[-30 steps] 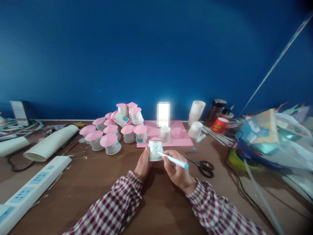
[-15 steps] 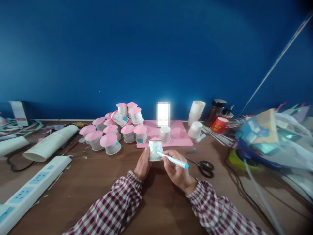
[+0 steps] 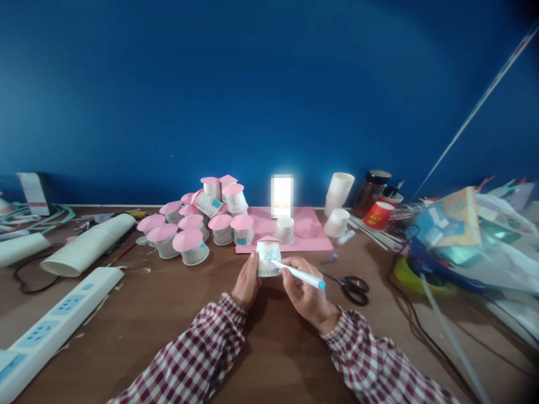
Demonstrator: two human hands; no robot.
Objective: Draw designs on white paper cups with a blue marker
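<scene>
My left hand (image 3: 247, 281) is closed on the left side of a paper cup (image 3: 268, 260), upside down with a pink paper cone on top. Blue lines and a zigzag along the lower edge mark its white wall. Between the fingers of my right hand (image 3: 306, 292) is a white felt-tip marker (image 3: 304, 275) with a light blue end, its tip against the cup's wall. Just behind stands a plain white paper cup (image 3: 284, 230) on a pink paper sheet (image 3: 309, 242). Scissors (image 3: 353, 290) with black handles lie right of my right hand.
Several pink-topped cups (image 3: 188, 247) are grouped at the left, some stacked. A long stack of paper cups (image 3: 90, 246) and a power strip (image 3: 63, 322) lie further left. At the right are a red cup (image 3: 378, 215), a glue gun (image 3: 442, 269) and plastic bags (image 3: 501, 235).
Almost nothing differs. The whole view has shifted very slightly; both hands keep their hold, and the marker tip stays on the cup.
</scene>
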